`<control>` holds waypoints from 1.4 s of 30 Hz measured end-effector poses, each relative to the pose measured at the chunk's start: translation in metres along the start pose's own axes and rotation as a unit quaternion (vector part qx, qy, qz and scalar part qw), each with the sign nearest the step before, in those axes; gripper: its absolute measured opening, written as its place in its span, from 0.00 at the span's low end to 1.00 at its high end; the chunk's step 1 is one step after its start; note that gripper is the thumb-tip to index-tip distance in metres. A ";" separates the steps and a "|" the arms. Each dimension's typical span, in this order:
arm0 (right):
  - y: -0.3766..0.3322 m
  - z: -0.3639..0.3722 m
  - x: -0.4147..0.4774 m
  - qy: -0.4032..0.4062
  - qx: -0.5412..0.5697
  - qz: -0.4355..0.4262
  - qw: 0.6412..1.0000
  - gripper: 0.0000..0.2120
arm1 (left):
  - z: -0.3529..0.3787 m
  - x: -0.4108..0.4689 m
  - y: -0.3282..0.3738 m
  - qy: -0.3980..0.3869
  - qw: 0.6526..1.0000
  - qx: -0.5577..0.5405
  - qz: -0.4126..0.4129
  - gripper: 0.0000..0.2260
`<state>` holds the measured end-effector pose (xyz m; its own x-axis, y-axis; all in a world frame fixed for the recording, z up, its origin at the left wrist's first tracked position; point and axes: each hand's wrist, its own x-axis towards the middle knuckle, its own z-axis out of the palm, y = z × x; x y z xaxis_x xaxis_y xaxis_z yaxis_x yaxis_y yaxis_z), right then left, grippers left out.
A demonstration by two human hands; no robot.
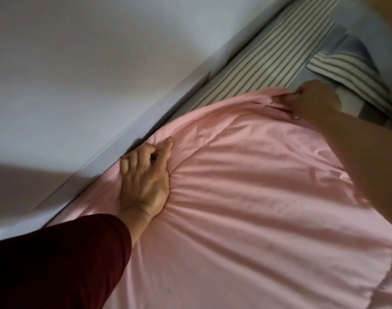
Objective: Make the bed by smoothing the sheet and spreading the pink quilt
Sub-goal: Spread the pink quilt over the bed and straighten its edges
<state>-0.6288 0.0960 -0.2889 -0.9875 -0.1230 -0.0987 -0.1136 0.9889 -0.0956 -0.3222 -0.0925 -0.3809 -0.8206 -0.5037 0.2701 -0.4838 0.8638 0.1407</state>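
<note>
On the bed by the wall (79, 63): pink quilt (257, 208) covers the near part of the mattress; its top edge stops short of the head end, with striped sheet (268, 59) bare beyond it; a striped pillow (350, 70) lies at the far right, partly blurred. The left hand (146, 177), dark red sleeve (57, 259), sits at the wall-side edge of the quilt; fingers (125, 164) curled, clenching a bunch of fabric, creases fanning out from the palm. The right hand (315, 101) is at the top edge, just beside the pillow; it pinches a fold of the quilt hem, though blur hides the exact finger layout. Key relation: the uncovered sheet lies up and away from both hands, along the wall toward the head of the bed; the bed's long axis runs the same way, parallel to the wall. The right hand is nearer the head end, the left nearer the wall. My read: spreading is in hand and not finished; the next pull likely goes along that axis, the right hand leading, the left keeping the wall edge straight; risk is a skewed top edge if one hand pulls more than the other.
</note>
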 end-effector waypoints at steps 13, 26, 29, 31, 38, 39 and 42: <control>-0.131 -0.024 0.053 0.222 0.265 -0.012 0.938 0.09 | 0.002 0.002 0.004 -0.014 1.000 0.005 0.006 0.25; -0.123 0.057 0.033 0.116 0.326 -0.053 0.937 0.25 | 0.003 0.005 0.002 -0.012 1.000 0.004 0.012 0.27; -0.120 0.060 0.012 -0.003 0.250 -0.164 0.954 0.48 | 0.004 0.005 0.001 -0.006 1.000 0.002 0.017 0.26; -0.120 0.061 0.001 -0.029 0.165 -0.199 0.966 0.53 | 0.004 0.005 0.001 -0.002 1.000 0.003 0.019 0.26; -0.117 0.042 -0.098 0.047 0.052 -0.124 0.990 0.49 | 0.005 0.003 0.001 0.004 1.000 0.006 0.023 0.24; -0.110 0.044 -0.121 0.031 0.046 -0.092 0.994 0.49 | 0.004 0.004 0.001 0.000 1.000 0.008 0.022 0.23; -0.081 0.068 -0.184 -0.060 0.047 -0.006 0.997 0.45 | 0.000 0.004 -0.001 -0.022 1.000 0.013 0.018 0.23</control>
<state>-0.4308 0.0327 -0.3306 -0.9650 -0.1501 -0.2149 -0.1096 0.9758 -0.1893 -0.3247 -0.0957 -0.3798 -0.8502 -0.4729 0.2314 -0.4609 0.8810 0.1072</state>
